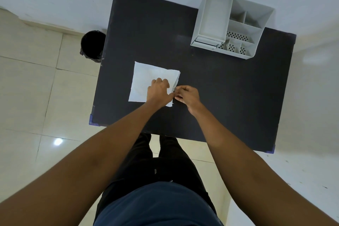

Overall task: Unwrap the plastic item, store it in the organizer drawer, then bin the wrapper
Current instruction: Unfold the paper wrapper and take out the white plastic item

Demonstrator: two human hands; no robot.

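A flat white wrapper, square and slightly crinkled, lies on the black table left of centre. My left hand rests on its lower right part, fingers curled, pressing it down. My right hand pinches the wrapper's right edge between thumb and fingers. Whatever is inside the wrapper is hidden. The white desk organizer stands at the table's far right, with several open compartments and a small drawer at its front lower left, which looks shut.
A black bin with a dark liner stands on the tiled floor just off the table's far left edge. The wall runs right behind the table. My legs are at the near edge.
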